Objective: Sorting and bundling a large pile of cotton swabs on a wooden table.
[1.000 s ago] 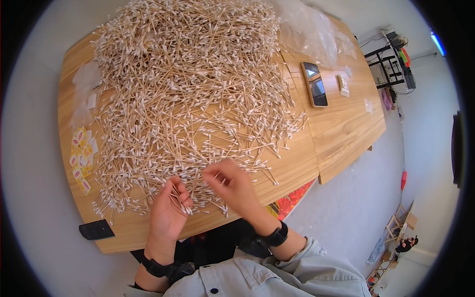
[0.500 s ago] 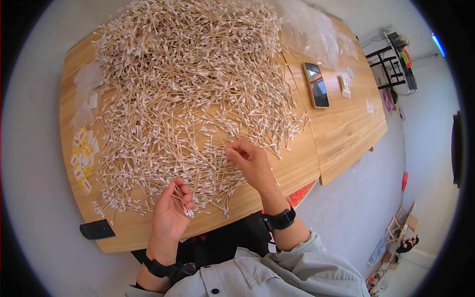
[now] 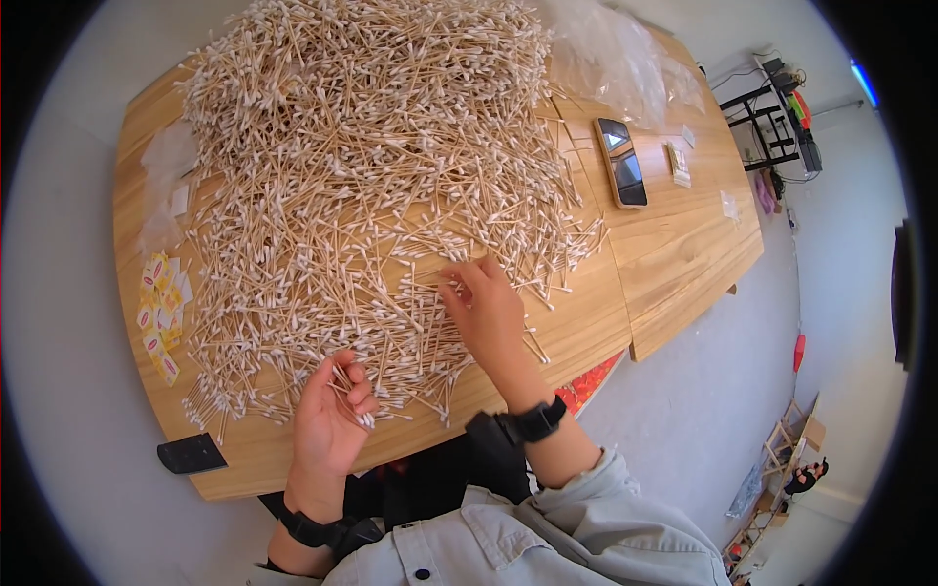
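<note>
Loose cotton swabs point(image 3: 352, 127) with wooden sticks and white tips lie heaped on the table, thinning toward its near edge. Near that edge my left hand point(image 3: 335, 415) is turned palm up, its fingers curled around a small bunch of cotton swabs point(image 3: 344, 381). White tips stick out past the fingers. To its right and farther in, my right hand point(image 3: 484, 308) hovers low over the spread swabs, with thumb and forefinger slightly apart. Some swabs show between and beneath these fingertips; none is plainly gripped.
A phone point(image 3: 621, 164) lies right of the heap, near a small packet of swabs point(image 3: 679, 164) and clear plastic bags point(image 3: 611, 63). Yellow-and-white labels point(image 3: 161, 317) sit at the left edge. A black object point(image 3: 191, 453) rests on the near left corner of the wooden table point(image 3: 684, 254).
My right hand has shifted slightly left and its thumb and forefinger have parted. The left hand keeps its bunch, almost still.
</note>
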`<state>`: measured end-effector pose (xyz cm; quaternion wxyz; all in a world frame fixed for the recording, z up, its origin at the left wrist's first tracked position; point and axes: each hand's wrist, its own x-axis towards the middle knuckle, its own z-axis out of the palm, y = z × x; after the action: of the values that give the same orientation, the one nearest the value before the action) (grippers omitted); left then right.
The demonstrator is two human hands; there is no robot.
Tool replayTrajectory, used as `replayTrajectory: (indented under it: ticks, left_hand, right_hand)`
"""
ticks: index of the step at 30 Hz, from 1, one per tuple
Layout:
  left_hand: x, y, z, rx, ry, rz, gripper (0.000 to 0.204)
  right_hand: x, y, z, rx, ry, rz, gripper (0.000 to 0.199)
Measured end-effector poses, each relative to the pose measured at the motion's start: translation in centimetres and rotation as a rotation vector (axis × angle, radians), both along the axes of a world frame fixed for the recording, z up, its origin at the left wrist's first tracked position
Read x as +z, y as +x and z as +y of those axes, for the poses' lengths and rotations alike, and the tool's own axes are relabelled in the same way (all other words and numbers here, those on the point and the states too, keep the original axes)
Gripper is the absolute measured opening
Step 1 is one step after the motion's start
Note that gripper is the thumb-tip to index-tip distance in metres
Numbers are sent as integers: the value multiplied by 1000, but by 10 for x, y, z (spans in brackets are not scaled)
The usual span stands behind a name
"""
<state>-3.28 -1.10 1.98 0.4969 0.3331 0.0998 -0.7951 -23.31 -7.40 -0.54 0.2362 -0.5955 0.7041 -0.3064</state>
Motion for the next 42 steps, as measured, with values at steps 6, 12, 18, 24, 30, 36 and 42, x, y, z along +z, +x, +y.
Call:
replayTrajectory:
  ticks: [6,12,18,24,30,36,42]
  left_hand:
    - [-5,4,1,-11,-36,33,22]
    - [16,-16,-9,-7,111,-111,25]
    - [-1,-20,1,-120,94,-60,25]
    - [-2,-12,3,-184,2,-36,18]
    - [-2,-2,-1,-138,23,-57,15]
    - [-3,-6,-1,-164,26,-43,16]
    - [-3,-10,-5,-98,3,-54,21]
  right_hand:
    - [-10,-14,-20,57,-20,5,11]
    - [22,-1,14,113,231,-706,12]
    - [24,7,28,121,119,-495,18]
    - [-10,-15,-16,16,7,92,26]
    - [-13,-13,-18,25,36,19,21]
    - [-20,-13,-46,96,-134,76,12]
    - [5,-12,-24,78,184,-455,16]
